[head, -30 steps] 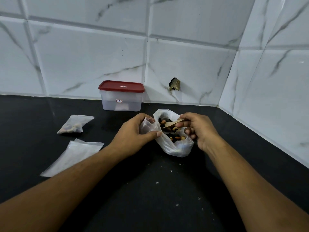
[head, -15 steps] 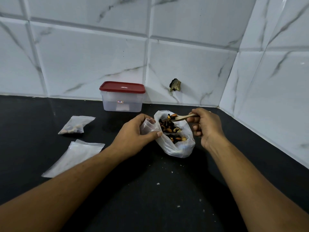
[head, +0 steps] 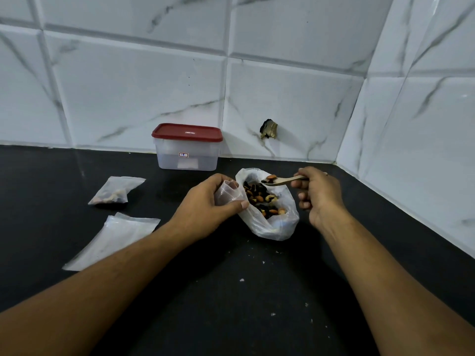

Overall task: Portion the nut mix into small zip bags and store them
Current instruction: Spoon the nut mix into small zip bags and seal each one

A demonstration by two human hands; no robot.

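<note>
Right hand grips a loaded spoon above the nut bag; left hand pinches a small zip bag beside it (filling step, I judge: next, tip the spoonful in).

The near bench lies open between the two forearms (only crumbs there). To the left, a filled zip bag and flat empty bags take up room, with a bare lane between them and the lidded container at the back wall. The side wall hems in the right; the nut bag fills the gap between the left hand and the right hand.
</note>
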